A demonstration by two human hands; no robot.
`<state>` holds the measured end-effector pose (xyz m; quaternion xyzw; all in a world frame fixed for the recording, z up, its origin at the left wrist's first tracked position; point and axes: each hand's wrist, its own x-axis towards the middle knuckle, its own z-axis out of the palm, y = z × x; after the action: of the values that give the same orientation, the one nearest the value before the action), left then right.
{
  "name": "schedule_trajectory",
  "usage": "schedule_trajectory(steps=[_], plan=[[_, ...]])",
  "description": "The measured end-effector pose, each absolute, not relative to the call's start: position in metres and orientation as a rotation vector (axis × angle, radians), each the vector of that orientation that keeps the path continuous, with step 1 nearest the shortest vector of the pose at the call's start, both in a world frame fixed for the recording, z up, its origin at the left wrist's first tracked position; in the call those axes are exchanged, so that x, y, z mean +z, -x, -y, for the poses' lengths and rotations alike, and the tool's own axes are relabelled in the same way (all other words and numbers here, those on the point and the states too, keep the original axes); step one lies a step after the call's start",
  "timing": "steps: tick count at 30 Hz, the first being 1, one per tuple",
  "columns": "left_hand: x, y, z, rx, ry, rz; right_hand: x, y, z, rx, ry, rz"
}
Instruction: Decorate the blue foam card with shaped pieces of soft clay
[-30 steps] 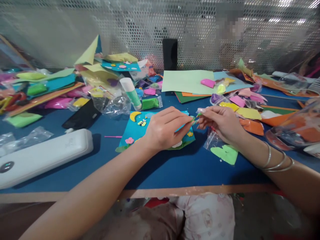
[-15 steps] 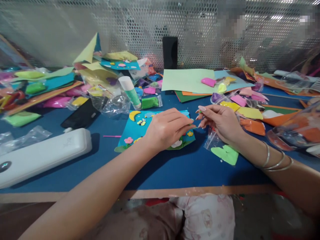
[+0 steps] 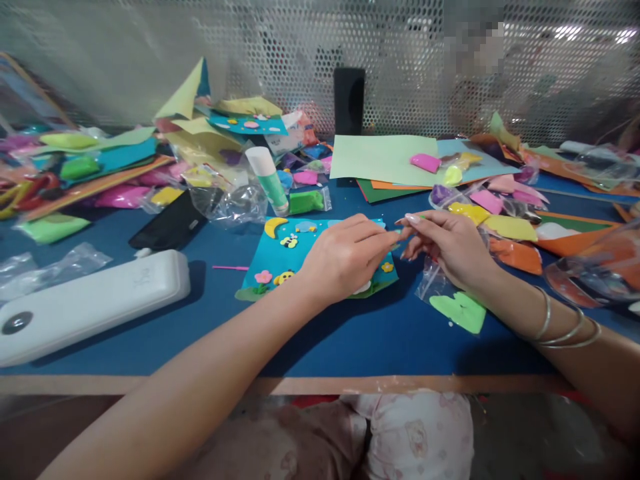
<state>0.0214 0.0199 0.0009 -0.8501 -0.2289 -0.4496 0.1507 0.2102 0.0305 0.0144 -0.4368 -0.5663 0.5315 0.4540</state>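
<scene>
Blue felt-covered table (image 3: pixel 350 340) with wooden front edge, metal mesh wall behind. Left hand (image 3: pixel 345 257) and right hand (image 3: pixel 445 243) close together, fingertips meeting, pinching tiny green clay bit (image 3: pixel 399 233) between them, just above right edge of turquoise foam picture card (image 3: pixel 300 257). Card flat on table, with yellow moon, bee and pink flower stuck on. Clear plastic bag with green clay (image 3: pixel 457 308) under right wrist. White long plastic case (image 3: pixel 90 303) far left. Green-and-white glue stick (image 3: pixel 269 180) behind card, tilted. Piles of coloured paper and clay bags at back.
</scene>
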Motion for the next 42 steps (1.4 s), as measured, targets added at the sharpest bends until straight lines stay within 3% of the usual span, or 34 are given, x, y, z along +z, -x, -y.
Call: schedule_trajectory(steps=[13, 20, 42], plan=[[-0.0008, -0.0218, -0.0184, -1.201, 2.484, 0.670, 0.0129, -0.2110, -0.0320, 1.279, 1.085, 1.428], [0.0045, -0.0203, -0.0185, -1.381, 2.455, 0.566, 0.0120, -0.2123, -0.0317, 1.210, 1.108, 1.522], [0.0045, -0.0176, -0.0183, -1.222, 2.558, 0.520, 0.0126, -0.2098, -0.0310, 1.142, 1.140, 1.610]])
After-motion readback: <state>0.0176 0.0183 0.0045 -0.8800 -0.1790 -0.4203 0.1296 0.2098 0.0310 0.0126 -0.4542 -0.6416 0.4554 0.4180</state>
